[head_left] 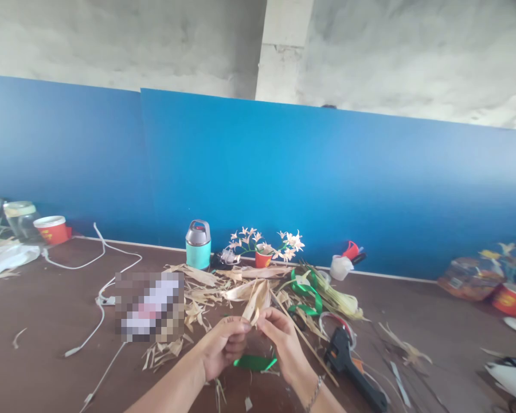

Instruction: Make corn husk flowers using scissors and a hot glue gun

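Both hands meet low in the middle of the head view, closed in a pinch with the fingertips close together. Between them is a small pale piece of dried corn husk, held by my left hand at one side and my right hand at the other. Just beyond the fingertips lie larger dried husk leaves. A green ribbon rests on the table below the hands. To the right of my right hand lies a black glue gun.
Husk scraps cover the brown table. Behind them stand a turquoise flask and a red cup with pale husk flowers. A white cable runs along the left; a blue partition closes the back.
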Action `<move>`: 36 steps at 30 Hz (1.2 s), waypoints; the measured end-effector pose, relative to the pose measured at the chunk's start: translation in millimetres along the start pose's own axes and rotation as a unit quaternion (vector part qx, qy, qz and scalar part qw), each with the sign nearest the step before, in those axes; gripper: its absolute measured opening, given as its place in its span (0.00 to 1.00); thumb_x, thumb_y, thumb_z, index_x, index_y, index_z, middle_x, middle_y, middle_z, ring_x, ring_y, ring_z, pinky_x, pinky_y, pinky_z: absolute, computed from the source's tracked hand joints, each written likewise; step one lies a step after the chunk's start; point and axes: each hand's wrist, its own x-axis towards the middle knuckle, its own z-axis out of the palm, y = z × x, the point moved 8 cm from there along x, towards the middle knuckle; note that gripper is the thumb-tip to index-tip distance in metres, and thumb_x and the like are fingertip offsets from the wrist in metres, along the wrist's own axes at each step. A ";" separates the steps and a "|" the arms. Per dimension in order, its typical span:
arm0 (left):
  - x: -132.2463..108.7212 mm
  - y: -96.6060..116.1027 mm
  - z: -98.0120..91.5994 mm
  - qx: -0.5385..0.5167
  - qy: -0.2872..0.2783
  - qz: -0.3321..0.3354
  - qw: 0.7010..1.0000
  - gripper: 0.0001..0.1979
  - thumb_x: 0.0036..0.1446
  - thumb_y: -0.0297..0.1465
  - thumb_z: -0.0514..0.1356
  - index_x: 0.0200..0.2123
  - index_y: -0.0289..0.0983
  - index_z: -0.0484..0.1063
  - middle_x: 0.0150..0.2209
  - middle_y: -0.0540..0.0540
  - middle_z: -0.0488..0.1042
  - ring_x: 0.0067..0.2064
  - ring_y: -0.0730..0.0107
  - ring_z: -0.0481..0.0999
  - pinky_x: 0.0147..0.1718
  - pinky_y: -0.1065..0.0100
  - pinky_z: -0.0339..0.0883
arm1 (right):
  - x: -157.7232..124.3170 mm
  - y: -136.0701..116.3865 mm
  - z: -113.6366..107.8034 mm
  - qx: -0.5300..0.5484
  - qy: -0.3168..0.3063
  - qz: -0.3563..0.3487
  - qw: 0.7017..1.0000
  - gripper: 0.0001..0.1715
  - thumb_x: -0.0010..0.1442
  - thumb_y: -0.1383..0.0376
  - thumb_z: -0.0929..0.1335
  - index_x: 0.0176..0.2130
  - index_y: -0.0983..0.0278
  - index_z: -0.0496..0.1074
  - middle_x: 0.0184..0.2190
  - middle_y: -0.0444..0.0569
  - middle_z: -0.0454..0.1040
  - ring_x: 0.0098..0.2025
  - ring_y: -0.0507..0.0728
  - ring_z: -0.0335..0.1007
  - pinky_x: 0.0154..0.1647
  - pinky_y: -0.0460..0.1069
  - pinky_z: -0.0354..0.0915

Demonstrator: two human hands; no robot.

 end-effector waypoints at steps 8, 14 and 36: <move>-0.7 -0.9 1.1 0.002 -0.009 -0.010 1.000 0.20 0.38 0.32 0.65 0.19 0.38 0.51 0.12 0.62 0.43 0.16 0.84 0.38 0.15 0.77 0.32 | 0.0 -1.7 -0.9 -0.002 0.003 -0.008 1.000 0.14 0.44 0.58 0.74 0.23 0.64 0.70 0.20 0.41 0.66 0.22 0.49 0.55 0.24 0.44 0.54; -0.8 0.5 0.8 0.008 -0.006 -0.006 1.000 0.19 0.38 0.32 0.64 0.20 0.38 0.53 0.13 0.62 0.42 0.16 0.83 0.38 0.15 0.77 0.32 | -0.2 -1.0 -0.6 -0.001 -0.006 -0.001 1.000 0.12 0.45 0.59 0.73 0.27 0.64 0.72 0.22 0.43 0.68 0.24 0.50 0.60 0.25 0.44 0.57; -0.3 1.7 1.4 0.046 0.000 0.010 0.999 0.12 0.42 0.35 0.63 0.25 0.36 0.63 0.13 0.61 0.50 0.15 0.84 0.43 0.17 0.74 0.32 | 1.7 5.1 3.5 0.064 -0.032 0.045 0.996 0.15 0.47 0.59 0.73 0.20 0.66 0.68 0.18 0.41 0.65 0.22 0.48 0.54 0.25 0.44 0.52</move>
